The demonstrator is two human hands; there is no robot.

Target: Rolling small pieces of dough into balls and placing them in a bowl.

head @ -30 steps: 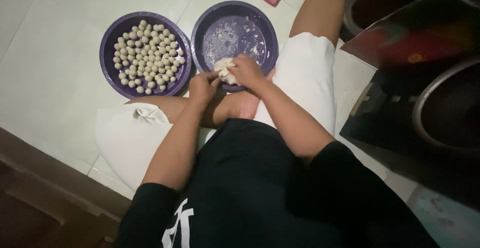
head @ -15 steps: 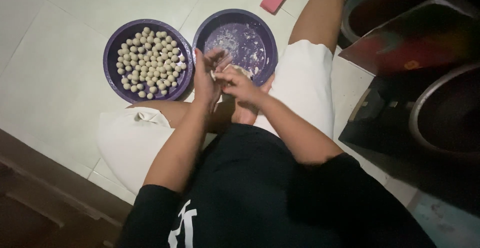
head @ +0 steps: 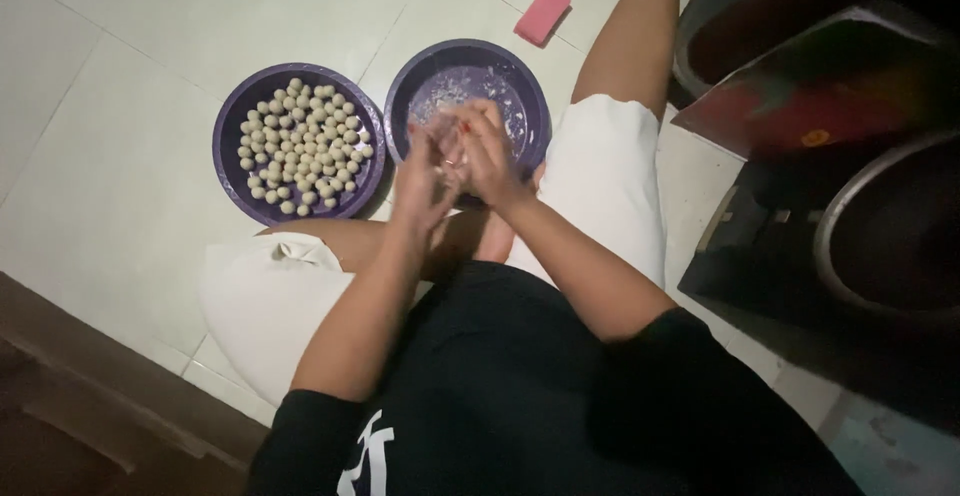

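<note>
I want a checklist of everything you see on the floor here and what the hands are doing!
Surface: pale tiled floor.
Job's things: left purple bowl full of small pale dough balls; right purple bowl, floury, nearly bare.
Clutter: pink sponge beyond the bowls.
Hands: left hand and right hand pressed palm to palm above the right bowl; anything between them is hidden.
Cables: nothing seen.
Surroundings: dark metal pot and dark boxes at right; wooden edge at lower left.
</note>
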